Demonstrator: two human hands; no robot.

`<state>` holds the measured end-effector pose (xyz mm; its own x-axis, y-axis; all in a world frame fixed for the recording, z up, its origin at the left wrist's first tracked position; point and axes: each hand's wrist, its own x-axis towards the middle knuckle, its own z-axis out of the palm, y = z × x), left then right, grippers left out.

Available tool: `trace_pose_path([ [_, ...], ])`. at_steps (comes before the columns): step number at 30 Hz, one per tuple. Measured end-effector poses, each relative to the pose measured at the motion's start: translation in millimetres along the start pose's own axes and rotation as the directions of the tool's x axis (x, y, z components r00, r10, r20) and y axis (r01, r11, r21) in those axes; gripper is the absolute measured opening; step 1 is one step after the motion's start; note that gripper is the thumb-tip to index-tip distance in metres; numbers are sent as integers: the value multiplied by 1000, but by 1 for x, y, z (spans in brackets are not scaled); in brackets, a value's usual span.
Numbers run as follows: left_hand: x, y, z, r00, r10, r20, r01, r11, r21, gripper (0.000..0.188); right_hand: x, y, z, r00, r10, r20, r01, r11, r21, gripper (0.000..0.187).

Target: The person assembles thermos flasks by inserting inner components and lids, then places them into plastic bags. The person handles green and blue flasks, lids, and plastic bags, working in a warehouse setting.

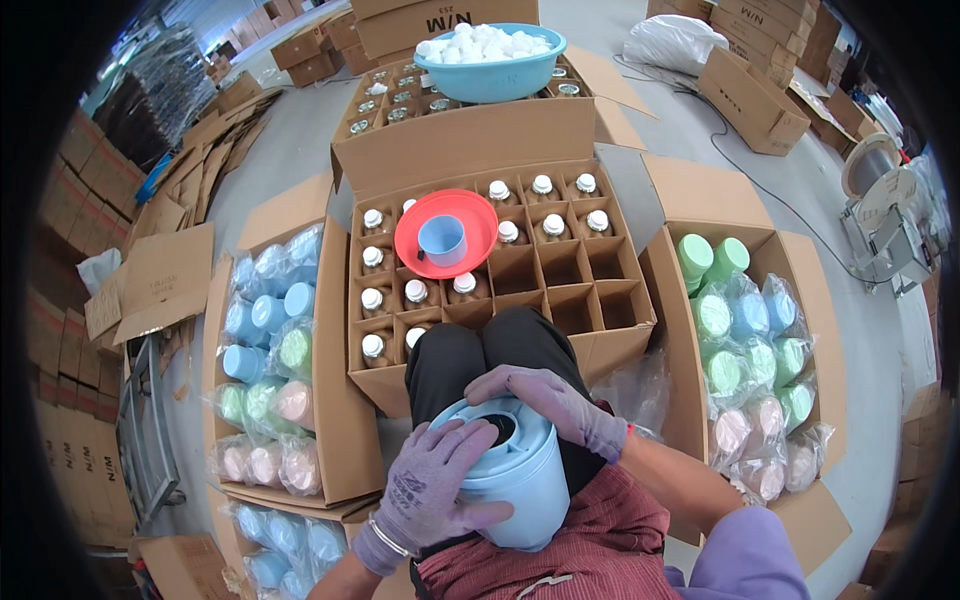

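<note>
A light blue plastic container (518, 490) rests on my lap, its round top facing up with a dark round opening (497, 428) off-centre. My left hand (425, 488), in a purple-grey glove, grips its left side, thumb along the wall and fingers over the top. My right hand (550, 402), gloved the same, curls over the rim at the far right. Both palms are hidden against the container. Just beyond my knees, a divided carton (480, 335) holds several bottles (372, 300) with white caps. A red round tray (412, 222) lies on them, carrying a small blue cup (442, 240).
On the left stands a carton (340, 400) of bagged blue, green and pink cups; a similar carton (672, 350) is on the right. A blue basin (500, 80) heaped with white pieces sits on another carton at the back. Flattened cardboard (170, 280) lies at left, a metal machine (885, 225) far right.
</note>
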<state>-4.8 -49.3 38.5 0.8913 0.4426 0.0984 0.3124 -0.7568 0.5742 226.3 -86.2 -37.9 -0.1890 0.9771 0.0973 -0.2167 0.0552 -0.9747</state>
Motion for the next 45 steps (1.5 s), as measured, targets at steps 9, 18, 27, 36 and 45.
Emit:
trace_pose_path([
  [9, 31, -35, 99, 775, -631, -28, 17, 66, -998, 49, -86, -96, 24, 955, -244, 167, 273, 509, -816, 51],
  [18, -31, 85, 82, 981, -172, -94, 67, 747, -662, 48, -129, -121, -4, 770, 328, -547, -631, 514, -580, 48],
  [27, -5, 45, 82, 729, -648, 222, 371, 101, -923, 34, -142, -93, 5, 996, -89, -31, 60, 852, -520, 62],
  [36, 14, 40, 48, 894, -403, -197, 75, 567, -820, 27, -137, -113, 7, 917, -153, -368, -62, 858, -510, 42],
  [45, -24, -5, 103, 829, -304, 469, 410, -240, -880, 36, -114, -136, 10, 859, -159, 486, 509, 177, -842, 32],
])
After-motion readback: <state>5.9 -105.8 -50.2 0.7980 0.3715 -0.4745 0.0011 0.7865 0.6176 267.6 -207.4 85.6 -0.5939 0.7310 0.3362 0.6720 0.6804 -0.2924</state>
